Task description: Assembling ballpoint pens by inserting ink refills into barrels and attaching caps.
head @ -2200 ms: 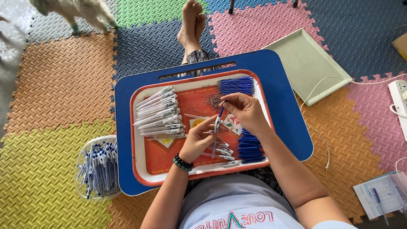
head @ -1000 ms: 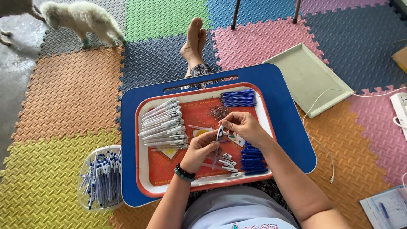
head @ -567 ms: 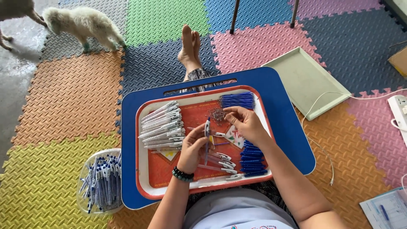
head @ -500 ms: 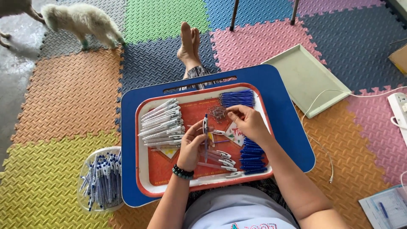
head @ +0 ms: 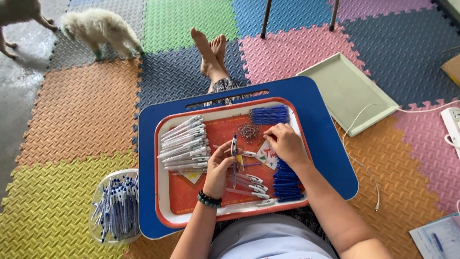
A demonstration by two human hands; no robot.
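The floor is covered in interlocking foam mats in orange, yellow, green, blue and pink. A small white dog stands on them at the far left, well apart from the person, whose bare feet stretch out ahead. To the right lies an empty pale green tray, with a white cable trailing beside it.

Across the person's lap sits a blue lap bench, and on it an orange-rimmed tray that carries the work. Along the tray's left side lies a stack of clear pen barrels; at the far edge is a bundle of blue refills, and another bundle of blue parts lies by the right wrist. A small heap of metal springs sits near the middle.

The left hand, a dark bead bracelet on its wrist, is closed around a blue-tipped pen, held upright over the centre of the tray. The right hand rests just beside the springs, fingers curled and pinched low; whether it holds anything I cannot tell. On the floor at the left, a clear tub holds finished pens.
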